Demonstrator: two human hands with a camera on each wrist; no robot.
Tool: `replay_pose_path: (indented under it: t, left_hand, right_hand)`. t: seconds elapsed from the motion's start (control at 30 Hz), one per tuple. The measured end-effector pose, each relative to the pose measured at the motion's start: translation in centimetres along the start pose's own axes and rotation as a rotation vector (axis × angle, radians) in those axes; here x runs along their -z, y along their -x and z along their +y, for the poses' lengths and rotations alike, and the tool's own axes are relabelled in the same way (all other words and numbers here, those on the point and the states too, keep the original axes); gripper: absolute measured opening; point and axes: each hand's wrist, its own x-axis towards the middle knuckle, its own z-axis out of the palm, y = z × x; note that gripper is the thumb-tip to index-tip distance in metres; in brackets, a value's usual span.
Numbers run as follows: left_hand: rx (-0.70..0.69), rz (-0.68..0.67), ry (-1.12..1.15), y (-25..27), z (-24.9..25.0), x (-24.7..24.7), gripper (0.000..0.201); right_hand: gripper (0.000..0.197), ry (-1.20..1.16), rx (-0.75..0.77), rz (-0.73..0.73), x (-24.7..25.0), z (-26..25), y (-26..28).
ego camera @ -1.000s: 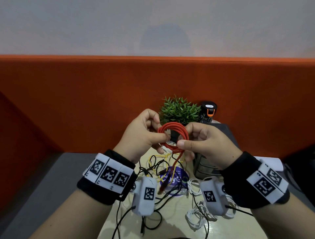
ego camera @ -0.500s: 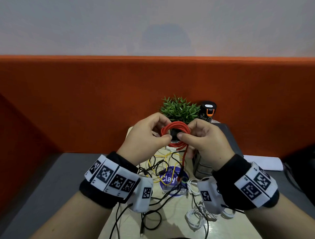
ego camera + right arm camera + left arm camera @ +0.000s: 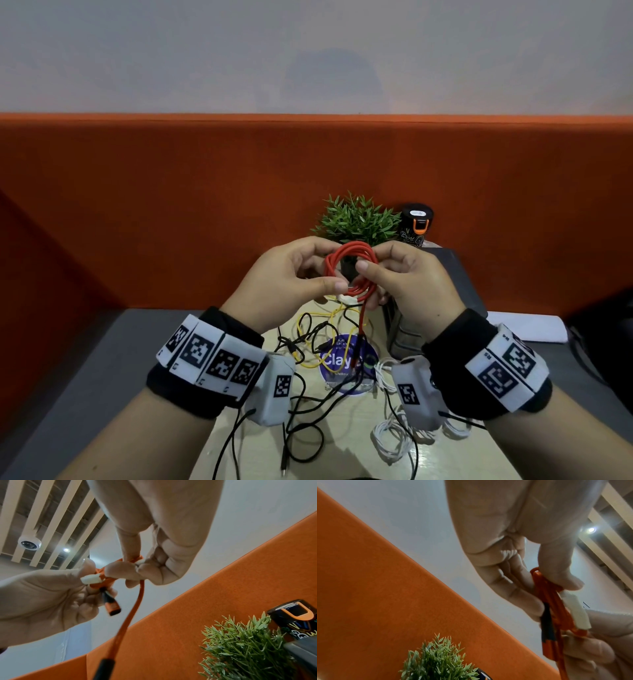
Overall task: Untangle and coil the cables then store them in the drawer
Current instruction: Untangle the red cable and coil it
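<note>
A red cable (image 3: 349, 270) is wound into a small coil held up above the desk, in front of the plant. My left hand (image 3: 291, 277) pinches the coil's lower left side between thumb and fingers (image 3: 556, 582). My right hand (image 3: 404, 274) grips its right side, thumb across the loops (image 3: 120, 569). A white tie strip (image 3: 575, 611) runs between both hands. One red tail with a black-sleeved plug (image 3: 111, 605) sticks out, and another tail (image 3: 359, 325) hangs down toward the desk. Black (image 3: 301, 404), yellow (image 3: 315, 329) and white cables (image 3: 394, 438) lie tangled on the desk.
A grey drawer unit (image 3: 455, 291) stands at right behind my right hand. A potted green plant (image 3: 356, 219) and a black and orange bottle (image 3: 416, 222) stand at the back. An orange partition (image 3: 171, 205) walls off the desk. A round blue sticker (image 3: 346, 366) lies under the cables.
Both hands have drawn closer around the red coil and turned it slightly. The right thumb has shifted up onto the loops. The hanging tail has shortened.
</note>
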Motion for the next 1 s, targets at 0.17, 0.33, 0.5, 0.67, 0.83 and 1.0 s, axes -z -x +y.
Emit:
replay_pose_path:
  t: [0.17,0.33,0.5,0.67,0.83,1.0]
  left_hand:
    - [-0.012,0.059,0.109,-0.1,-0.3,-0.3,0.037]
    - [-0.003,0.15,0.201,-0.1,-0.9,-0.5,0.034]
    - [-0.007,0.201,0.222,-0.3,-1.0,-0.2,0.036]
    - [-0.09,0.269,0.123,-0.2,-1.1,-0.1,0.037]
    - [-0.114,0.315,0.05,-0.4,-1.5,0.1,0.04]
    - [-0.101,0.302,0.051,-0.4,-1.6,0.2,0.042]
  right_hand:
    - [0.006,0.05,0.059,0.03,0.2,0.0,-0.1]
    - [0.02,-0.086,-0.021,-0.066,0.0,-0.1,0.0]
    - [0.02,-0.047,-0.048,-0.194,0.0,0.2,0.5]
    - [0.024,0.032,-0.063,-0.216,-0.2,0.1,0.6]
    - [0.028,0.095,-0.082,-0.162,0.2,0.4,0.3]
    - [0.019,0.095,-0.077,-0.131,0.0,0.8,0.3]
